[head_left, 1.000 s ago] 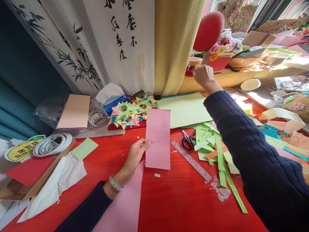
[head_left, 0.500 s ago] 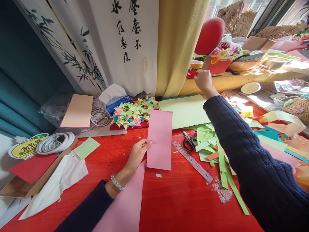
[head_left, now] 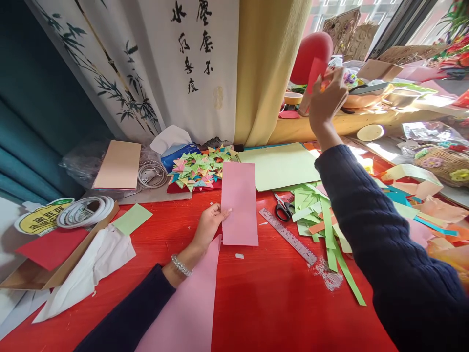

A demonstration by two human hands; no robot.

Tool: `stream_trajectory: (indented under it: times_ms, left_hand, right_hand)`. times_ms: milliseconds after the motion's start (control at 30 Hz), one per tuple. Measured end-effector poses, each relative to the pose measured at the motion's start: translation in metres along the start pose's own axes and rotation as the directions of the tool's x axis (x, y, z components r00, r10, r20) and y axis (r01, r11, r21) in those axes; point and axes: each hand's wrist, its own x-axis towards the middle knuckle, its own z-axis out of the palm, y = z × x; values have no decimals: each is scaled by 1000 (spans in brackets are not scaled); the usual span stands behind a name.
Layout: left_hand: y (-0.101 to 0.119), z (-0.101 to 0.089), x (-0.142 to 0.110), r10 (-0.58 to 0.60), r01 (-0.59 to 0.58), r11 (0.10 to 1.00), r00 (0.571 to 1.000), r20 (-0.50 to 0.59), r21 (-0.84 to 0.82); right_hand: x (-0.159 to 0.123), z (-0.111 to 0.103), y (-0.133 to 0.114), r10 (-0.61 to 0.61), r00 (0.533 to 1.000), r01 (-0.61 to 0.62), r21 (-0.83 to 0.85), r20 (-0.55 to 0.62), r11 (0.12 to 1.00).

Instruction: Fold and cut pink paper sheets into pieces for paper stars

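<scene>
On the red worktop [head_left: 278,303] the left hand [head_left: 208,227] rests its fingers [head_left: 222,212] on the left edge of a pink paper strip [head_left: 239,203], which lies flat near the middle. A larger pink sheet [head_left: 186,313] runs under the left wrist to the near edge. The right hand [head_left: 326,102] is raised above the far edge, pinching a small red paper piece [head_left: 315,72]. Behind the strip sits a heap of folded paper triangles [head_left: 200,168], with a pale green sheet [head_left: 282,166] to its right. Scissors [head_left: 283,209], a metal ruler [head_left: 289,237] and green paper strips [head_left: 326,230] lie right of the pink strip.
</scene>
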Motion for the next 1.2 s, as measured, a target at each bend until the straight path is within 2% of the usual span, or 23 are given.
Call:
stream_trajectory:
  times_ms: [100, 133, 167, 200, 233, 267, 300, 333, 367, 433, 467, 533, 567, 600, 633, 667, 700, 767, 800, 867, 1000, 1100, 1200]
  left_hand:
    - [0, 0, 1, 53, -54, 998, 998, -35, -41]
    - [0, 1, 1, 75, -78, 995, 996, -43, -58]
    - [1, 1, 0, 100, -104, 992, 994, -47, -78]
    - [2, 2, 0, 126, -130, 986, 991, -45, -101]
    - [3, 2, -1, 150, -154, 980, 988, -35, -127]
    - [5, 2, -2, 172, -173, 972, 985, -23, -157]
    - [6, 3, -2, 187, -186, 964, 982, -11, -189]
    - [6, 2, -2, 195, -191, 956, 981, -3, -221]
    - [7, 2, -1, 197, -190, 950, 980, 3, -249]
    - [6, 1, 1, 198, -189, 940, 980, 3, -283]
    - [5, 1, 1, 200, -191, 939, 980, 3, -286]
    - [4, 2, 1, 214, -202, 939, 977, 14, -278]
    - [3, 3, 0, 224, -209, 939, 974, 23, -274]
    - [3, 5, -2, 233, -215, 938, 972, 33, -271]
    - [3, 7, -5, 240, -220, 939, 970, 47, -263]
    - [3, 9, -8, 245, -223, 942, 968, 62, -250]
    - [4, 11, -11, 246, -223, 946, 966, 77, -234]
    - [8, 15, -17, 206, -185, 969, 971, 119, -165]
    - [10, 17, -20, 168, -153, 982, 976, 140, -110]
    - [15, 20, -23, 100, -99, 995, 981, 167, -14]
    - [23, 21, -22, 140, -144, 990, 977, 160, 10]
    - [26, 22, -21, 189, -189, 982, 974, 128, -12]
    - [29, 24, -24, 172, -170, 985, 970, 172, -26]
  right_hand:
    - [-28, -40, -39, -235, 970, 239, 86, -55, 967]
    - [-47, -52, -52, -459, 887, 461, 160, -50, 873]
    - [-71, -63, -63, -655, 756, 639, 216, 0, 738]
    - [-98, -73, -71, -744, 666, 712, 252, 56, 656]
    - [-128, -81, -78, -819, 563, 766, 300, 112, 568]
    - [-158, -87, -81, -892, 415, 805, 385, 178, 451]
    - [-186, -93, -82, -942, 237, 820, 471, 236, 324]
    - [-211, -98, -82, -954, 142, 800, 536, 264, 268]
    - [-231, -103, -80, -951, 111, 762, 589, 290, 269]
    - [-256, -116, -75, -927, 166, 649, 670, 338, 360]
    - [-261, -124, -73, -900, 235, 564, 702, 368, 435]
    - [-260, -137, -70, -770, 465, 328, 722, 438, 609]
    - [-256, -143, -69, -642, 597, 164, 711, 480, 684]
    - [-252, -147, -68, -475, 697, -31, 685, 537, 728]
    - [-248, -149, -66, -307, 728, -237, 645, 614, 727]
    - [-246, -150, -64, -186, 684, -425, 593, 705, 684]
    - [-246, -151, -62, -132, 598, -572, 536, 791, 621]
    - [-250, -149, -55, -173, 430, -730, 454, 886, 511]
    - [-254, -149, -52, -209, 404, -754, 454, 891, 474]
    - [-261, -149, -47, -214, 428, -743, 477, 878, 470]
    - [-263, -157, -44, -88, 454, -674, 406, 887, 617]
    - [-257, -164, -48, -113, 492, -674, 460, 863, 578]
    - [-253, -169, -50, -142, 528, -656, 508, 837, 558]
